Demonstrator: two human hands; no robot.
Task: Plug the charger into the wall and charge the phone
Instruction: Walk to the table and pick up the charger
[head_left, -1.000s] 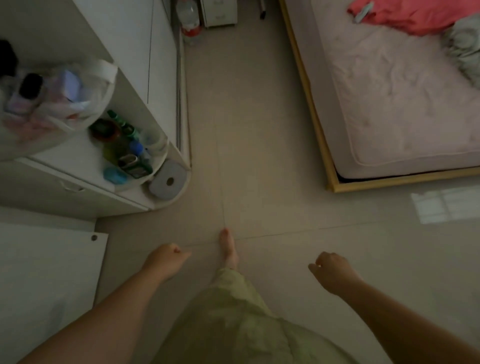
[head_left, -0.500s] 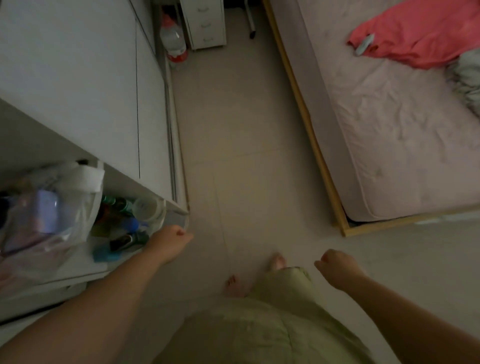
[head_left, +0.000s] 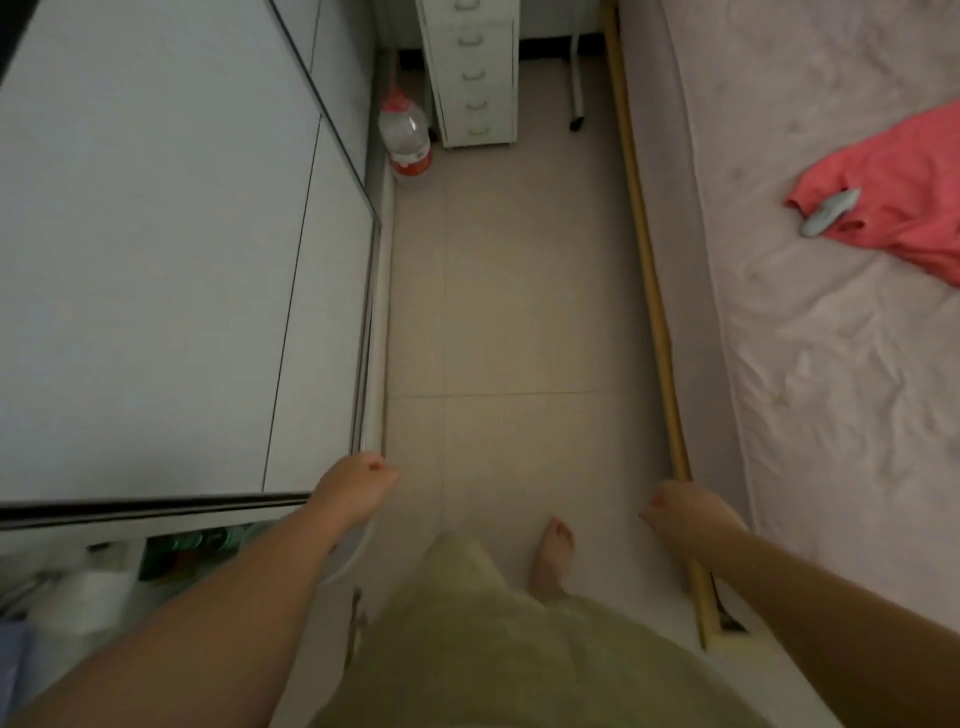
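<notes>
Shelf clutter (head_left: 171, 551), beside the left hand a moment ago, now sits behind it at the lower left; drawer unit (head_left: 475, 67) nearer. Floor (head_left: 519, 312): clear lane between wardrobe (head_left: 156, 260) and bed frame (head_left: 652, 291). Left hand (head_left: 353, 491), right hand (head_left: 685, 514): loosely curled, holding nothing. Charger, phone: not identifiable (pale object (head_left: 828, 210) on red cloth (head_left: 904, 208), unclear).

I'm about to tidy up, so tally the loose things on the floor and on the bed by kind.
Water bottle: 1
Drawer unit: 1
Pink garment: 1
Small pale blue object: 1
Total: 4
</notes>
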